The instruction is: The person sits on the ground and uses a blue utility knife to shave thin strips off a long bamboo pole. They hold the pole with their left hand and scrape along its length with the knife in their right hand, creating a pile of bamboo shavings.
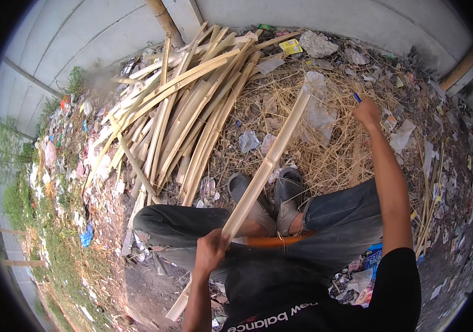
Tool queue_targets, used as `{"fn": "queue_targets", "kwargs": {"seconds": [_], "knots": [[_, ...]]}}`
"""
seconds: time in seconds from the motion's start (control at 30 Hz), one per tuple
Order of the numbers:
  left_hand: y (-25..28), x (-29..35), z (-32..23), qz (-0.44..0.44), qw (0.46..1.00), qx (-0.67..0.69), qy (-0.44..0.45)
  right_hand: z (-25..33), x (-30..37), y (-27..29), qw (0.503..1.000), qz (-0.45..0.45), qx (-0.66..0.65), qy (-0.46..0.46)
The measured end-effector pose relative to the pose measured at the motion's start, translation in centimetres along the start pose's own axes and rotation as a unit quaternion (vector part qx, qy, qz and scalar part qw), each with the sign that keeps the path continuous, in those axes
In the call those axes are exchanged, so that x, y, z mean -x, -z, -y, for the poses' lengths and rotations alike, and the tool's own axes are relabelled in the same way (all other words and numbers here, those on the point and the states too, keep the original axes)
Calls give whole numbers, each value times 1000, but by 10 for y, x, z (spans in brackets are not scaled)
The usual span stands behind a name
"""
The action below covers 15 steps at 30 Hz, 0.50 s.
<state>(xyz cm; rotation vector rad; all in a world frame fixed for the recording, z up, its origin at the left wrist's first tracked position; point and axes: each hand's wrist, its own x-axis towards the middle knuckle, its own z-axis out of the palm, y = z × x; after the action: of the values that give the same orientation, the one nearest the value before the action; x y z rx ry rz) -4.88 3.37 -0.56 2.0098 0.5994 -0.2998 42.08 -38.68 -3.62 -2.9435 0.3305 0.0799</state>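
Note:
My left hand (210,252) is closed round a long split bamboo strip (270,164) in front of my lap. The strip slants from beside my left forearm up over my feet to the straw-like shavings. My right hand (366,113) is stretched out ahead over the right side of the shavings (325,144), its fingers closed. A short blue end of a slim thing (356,98) sticks out of that fist; the rest is hidden, so its kind cannot be made out. The far tip of the strip lies left of my right hand, apart from it.
A big pile of split bamboo strips (192,110) lies ahead to the left. My grey shoes (289,188) rest between pile and shavings, near an orange object (275,240). A rock (318,44) sits by the grey wall (325,16). Litter and weeds cover the left ground.

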Motion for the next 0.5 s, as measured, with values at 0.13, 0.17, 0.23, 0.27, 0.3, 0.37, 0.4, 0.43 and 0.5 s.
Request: {"fn": "queue_targets", "kwargs": {"seconds": [0.13,0.17,0.23,0.27,0.3,0.37,0.4,0.43,0.5], "knots": [[-5,-33,-24,-43,998,27,-20,32,50,5,995,59,-66,55],[-7,-45,-27,-65,997,12,-45,46,72,5,991,59,-91,83],[-15,-71,-31,-105,990,-17,-97,76,114,-1,980,69,-110,153],[-19,-82,-42,-111,988,-10,-103,89,136,-2,970,74,-113,203],[-24,-93,-54,-118,987,-2,-111,103,155,-10,965,71,-110,228],[-37,-109,-69,-131,985,16,-114,129,191,-27,951,83,-113,276],[-42,-117,-72,-140,984,25,-108,143,206,-31,941,98,-120,301],[-48,-125,-78,-142,983,34,-107,152,212,-33,941,110,-114,300],[-51,-132,-89,-156,980,-19,-123,167,224,-40,937,139,-105,302]]}}
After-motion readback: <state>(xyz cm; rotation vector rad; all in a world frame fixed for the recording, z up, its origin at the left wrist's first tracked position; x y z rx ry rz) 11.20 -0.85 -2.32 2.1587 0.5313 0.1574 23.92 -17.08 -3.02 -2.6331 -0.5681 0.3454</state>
